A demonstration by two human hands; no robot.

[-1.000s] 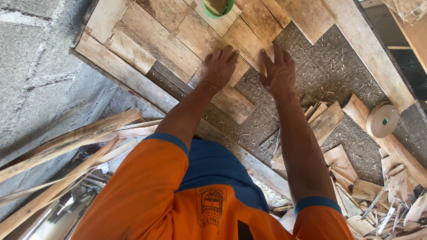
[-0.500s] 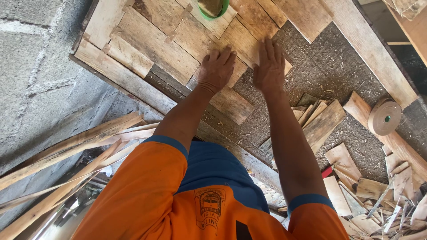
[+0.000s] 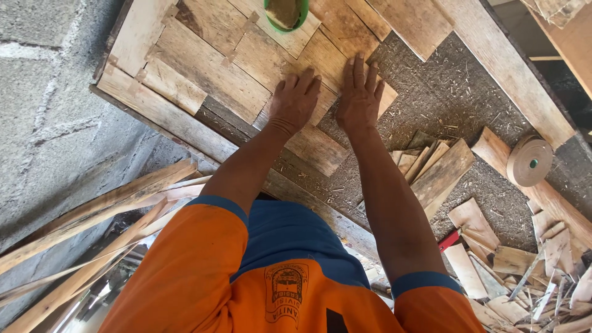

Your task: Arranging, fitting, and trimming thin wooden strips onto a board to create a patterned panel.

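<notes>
Two hands flat, fingers spread, gripping nothing: left hand point(image 3: 295, 102) and right hand point(image 3: 359, 98) press side by side on a veneer strip point(image 3: 320, 74). Green bowl point(image 3: 285, 13) sits just beyond; tape roll point(image 3: 529, 161) well right.

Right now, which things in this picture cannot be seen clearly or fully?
Head view only:
- Green bowl: top edge cuts it; contents unclear.
- Veneer sheet under left hand and right hand: the palms cover it.
- Tape roll: hole too small.
- Floor: hidden by orange shirt.
</notes>
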